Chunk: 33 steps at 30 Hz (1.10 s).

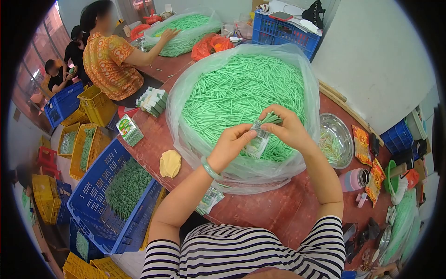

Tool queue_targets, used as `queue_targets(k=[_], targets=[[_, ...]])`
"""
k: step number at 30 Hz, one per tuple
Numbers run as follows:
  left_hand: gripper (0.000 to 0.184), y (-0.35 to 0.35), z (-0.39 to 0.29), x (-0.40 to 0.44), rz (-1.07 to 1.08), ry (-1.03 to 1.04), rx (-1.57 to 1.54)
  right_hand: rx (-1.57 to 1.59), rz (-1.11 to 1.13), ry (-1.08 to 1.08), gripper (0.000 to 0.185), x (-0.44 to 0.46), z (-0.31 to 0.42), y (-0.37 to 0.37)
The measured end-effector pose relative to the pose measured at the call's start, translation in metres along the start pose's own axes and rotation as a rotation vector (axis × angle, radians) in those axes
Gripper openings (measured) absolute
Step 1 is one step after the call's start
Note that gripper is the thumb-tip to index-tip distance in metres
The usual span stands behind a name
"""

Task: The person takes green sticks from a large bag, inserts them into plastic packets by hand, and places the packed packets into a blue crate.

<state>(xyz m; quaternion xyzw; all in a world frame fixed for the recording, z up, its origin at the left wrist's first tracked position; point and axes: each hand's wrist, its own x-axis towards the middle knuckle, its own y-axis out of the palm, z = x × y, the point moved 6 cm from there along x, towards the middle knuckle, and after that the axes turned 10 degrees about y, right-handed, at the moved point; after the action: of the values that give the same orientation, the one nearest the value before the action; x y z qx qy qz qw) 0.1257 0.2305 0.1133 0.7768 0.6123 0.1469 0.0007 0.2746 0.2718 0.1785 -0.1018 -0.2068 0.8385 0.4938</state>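
Note:
My left hand pinches a small printed clear packet between thumb and fingers. In my right hand is a small bunch of thin green sticks, its lower ends at the packet's mouth. Whether the ends are inside the packet I cannot tell. Both hands are over a large clear plastic bag, rolled open and heaped with loose green sticks. More printed packets lie at the table's front edge, below my left forearm.
On the red table are a yellow cloth, stacked packs, a steel bowl and a pink bottle. A blue crate stands at left. Another person reaches to a second bag.

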Motion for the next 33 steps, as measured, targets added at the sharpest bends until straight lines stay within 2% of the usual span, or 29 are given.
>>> queue_targets(k=[2,5,8,11,14,17,20,23,24,27,31,33], targets=[[0.029,0.003,-0.001,0.008,0.050,-0.085,-0.127,0.009,0.002,0.028,0.022,0.003,-0.001,-0.007],[0.024,-0.001,0.000,0.017,0.045,-0.133,-0.183,-0.189,0.081,-0.029,0.036,0.006,0.007,-0.011],[0.017,0.000,-0.001,0.021,-0.025,-0.119,-0.217,-0.503,0.042,-0.353,0.057,0.001,0.018,0.001],[0.015,0.000,-0.004,0.023,-0.110,-0.051,-0.220,-0.506,0.142,-0.298,0.072,0.000,0.015,0.004],[0.015,-0.005,0.001,0.026,-0.140,-0.007,-0.229,-0.161,-0.070,-0.189,0.063,0.006,0.020,-0.020],[0.015,-0.012,0.000,0.027,-0.145,0.020,-0.194,-0.179,-0.046,0.022,0.045,0.018,-0.001,-0.017],[0.014,-0.012,-0.003,0.027,-0.116,0.007,-0.180,0.065,0.016,0.141,0.027,0.021,-0.018,-0.006],[0.017,-0.007,-0.011,0.017,-0.045,-0.041,-0.174,0.209,0.004,0.077,0.022,0.022,-0.007,0.002],[0.019,-0.010,-0.013,0.014,-0.015,-0.030,-0.153,0.217,0.008,0.006,0.025,0.022,-0.002,0.006],[0.022,-0.024,-0.010,0.010,-0.023,0.003,-0.174,-0.016,-0.035,-0.218,0.024,0.016,0.025,0.023],[0.021,-0.024,-0.011,0.002,-0.056,-0.071,-0.425,0.063,-0.134,-0.141,0.026,0.012,0.025,0.028],[0.020,-0.024,-0.013,-0.004,0.002,-0.015,-0.286,0.305,-0.037,-0.015,0.022,0.010,0.023,0.027]])
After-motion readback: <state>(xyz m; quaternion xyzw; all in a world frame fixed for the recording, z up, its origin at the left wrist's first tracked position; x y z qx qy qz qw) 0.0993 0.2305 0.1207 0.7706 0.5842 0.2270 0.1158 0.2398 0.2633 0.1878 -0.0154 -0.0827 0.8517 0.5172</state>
